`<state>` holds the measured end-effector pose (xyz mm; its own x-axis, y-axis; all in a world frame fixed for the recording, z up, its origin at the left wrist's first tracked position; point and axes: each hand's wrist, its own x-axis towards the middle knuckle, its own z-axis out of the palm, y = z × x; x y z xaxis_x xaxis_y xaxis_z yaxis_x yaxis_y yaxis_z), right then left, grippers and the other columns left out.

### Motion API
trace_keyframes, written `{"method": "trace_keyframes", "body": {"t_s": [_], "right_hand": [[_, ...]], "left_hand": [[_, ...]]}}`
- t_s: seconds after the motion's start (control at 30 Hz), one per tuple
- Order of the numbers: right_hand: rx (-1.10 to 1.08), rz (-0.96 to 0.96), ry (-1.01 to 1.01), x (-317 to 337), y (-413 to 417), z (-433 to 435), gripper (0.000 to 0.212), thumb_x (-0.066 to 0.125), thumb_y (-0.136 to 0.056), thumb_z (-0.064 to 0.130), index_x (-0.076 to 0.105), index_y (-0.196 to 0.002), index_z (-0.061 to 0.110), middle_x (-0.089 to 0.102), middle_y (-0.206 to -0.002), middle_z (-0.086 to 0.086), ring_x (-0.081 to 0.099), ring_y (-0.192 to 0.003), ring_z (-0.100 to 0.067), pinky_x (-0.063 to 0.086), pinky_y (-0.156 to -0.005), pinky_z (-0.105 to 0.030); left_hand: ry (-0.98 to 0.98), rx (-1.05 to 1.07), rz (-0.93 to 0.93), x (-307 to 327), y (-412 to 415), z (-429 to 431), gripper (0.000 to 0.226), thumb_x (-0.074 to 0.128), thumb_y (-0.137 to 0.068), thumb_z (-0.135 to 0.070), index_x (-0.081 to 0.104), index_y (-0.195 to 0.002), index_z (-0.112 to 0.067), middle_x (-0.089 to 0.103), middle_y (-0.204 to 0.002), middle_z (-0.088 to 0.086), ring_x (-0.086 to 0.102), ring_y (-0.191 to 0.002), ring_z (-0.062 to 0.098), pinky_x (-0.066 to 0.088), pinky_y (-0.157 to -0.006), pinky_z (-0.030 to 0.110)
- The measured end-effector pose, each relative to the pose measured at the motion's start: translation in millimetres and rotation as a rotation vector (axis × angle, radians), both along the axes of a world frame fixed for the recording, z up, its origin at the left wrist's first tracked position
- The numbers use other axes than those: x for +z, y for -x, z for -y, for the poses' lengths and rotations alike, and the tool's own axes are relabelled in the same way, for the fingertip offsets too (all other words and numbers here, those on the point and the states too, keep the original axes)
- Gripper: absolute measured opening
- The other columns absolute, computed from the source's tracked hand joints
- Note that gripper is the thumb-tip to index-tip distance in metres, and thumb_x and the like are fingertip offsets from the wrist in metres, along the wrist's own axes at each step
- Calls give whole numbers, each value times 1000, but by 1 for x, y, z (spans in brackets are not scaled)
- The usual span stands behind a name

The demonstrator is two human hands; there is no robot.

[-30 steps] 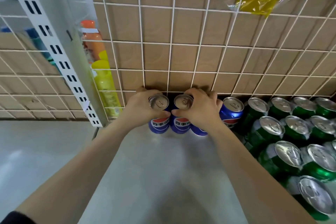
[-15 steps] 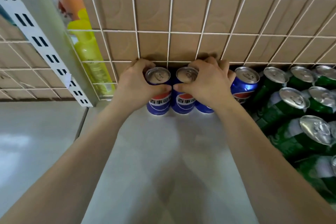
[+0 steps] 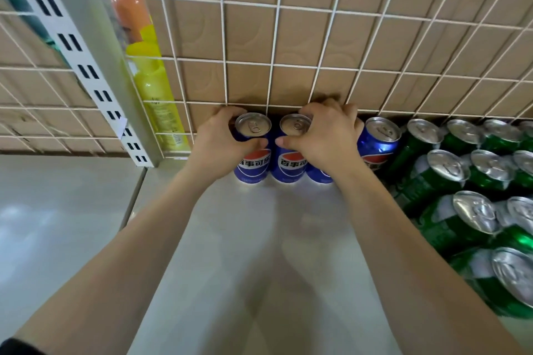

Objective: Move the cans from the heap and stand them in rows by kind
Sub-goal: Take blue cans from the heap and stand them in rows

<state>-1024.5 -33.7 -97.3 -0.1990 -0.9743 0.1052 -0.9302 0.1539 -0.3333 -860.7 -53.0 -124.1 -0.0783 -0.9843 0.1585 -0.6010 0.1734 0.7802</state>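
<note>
Several blue cola cans stand upright in a row against the wire grid at the back of the shelf. My left hand (image 3: 220,147) grips the leftmost blue can (image 3: 253,164). My right hand (image 3: 323,135) grips the second blue can (image 3: 290,164) and covers a third blue can (image 3: 318,174), of which only the base shows. A fourth blue can (image 3: 377,143) stands just right of my right hand. Several green cans (image 3: 450,181) crowd the right side of the shelf, most of them leaning.
The grey shelf (image 3: 259,253) stretches toward me from the cans. A white wire grid (image 3: 277,66) over brown panels closes the back. A slotted metal upright (image 3: 86,66) stands at the left, with yellow and orange bottles (image 3: 155,89) behind the mesh.
Both hands stay on the same blue cans against the grid. The view has shifted slightly, with the hands a little lower and nearer the centre of the frame.
</note>
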Motion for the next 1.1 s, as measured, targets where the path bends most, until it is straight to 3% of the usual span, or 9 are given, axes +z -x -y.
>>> {"method": "trace_keyframes", "body": {"t_s": [0.2,0.27,0.43,0.57,0.67,0.9,1.1], "right_hand": [[-11,22,33,-7,-1,-2,65,68,-72,58,53,-125,23,49,-131,-4,31,-125,-32,25,-103,-45],[-6,41,56,-9,-2,-7,68,69,-73,56,49,-130,23,47,-135,-5,30,-128,-32,23,-108,-46],[6,61,84,-10,-1,-24,72,71,-72,51,46,-133,22,45,-138,-8,32,-129,-34,24,-110,-48],[-2,17,123,-16,-4,-43,76,72,-71,50,42,-135,21,41,-141,-7,30,-133,-32,22,-111,-50],[-17,3,78,-22,-9,-64,79,70,-73,51,38,-138,22,32,-147,-8,25,-136,-34,18,-113,-50],[7,-30,-57,-26,-23,-118,80,65,-77,53,29,-142,23,24,-150,-8,19,-137,-34,14,-114,-48],[125,-56,-108,-22,-25,-173,73,57,-84,52,27,-144,22,28,-149,-7,21,-137,-31,18,-113,-46]], "left_hand": [[3,-18,21,-2,0,-3,58,80,-70,-25,56,-122,-17,52,-116,-3,50,-98,9,37,-79,20],[3,-26,52,-1,0,-5,62,78,-72,-26,52,-126,-16,52,-125,2,53,-105,16,37,-80,22],[26,-15,227,2,-1,-11,77,76,-74,-35,38,-137,-14,43,-139,9,49,-119,31,44,-90,37],[72,-15,341,2,0,-24,87,73,-75,-42,29,-143,-10,37,-141,13,39,-127,36,36,-102,43],[102,-17,457,-3,-1,-37,86,67,-79,-46,24,-144,-9,35,-142,15,34,-129,38,26,-108,44],[70,-15,531,-9,-12,-80,89,63,-80,-53,18,-146,-14,28,-147,12,29,-134,37,24,-110,52],[1,73,586,3,-43,-154,67,52,-88,-51,32,-140,-15,30,-148,12,34,-131,36,29,-107,48]]}}
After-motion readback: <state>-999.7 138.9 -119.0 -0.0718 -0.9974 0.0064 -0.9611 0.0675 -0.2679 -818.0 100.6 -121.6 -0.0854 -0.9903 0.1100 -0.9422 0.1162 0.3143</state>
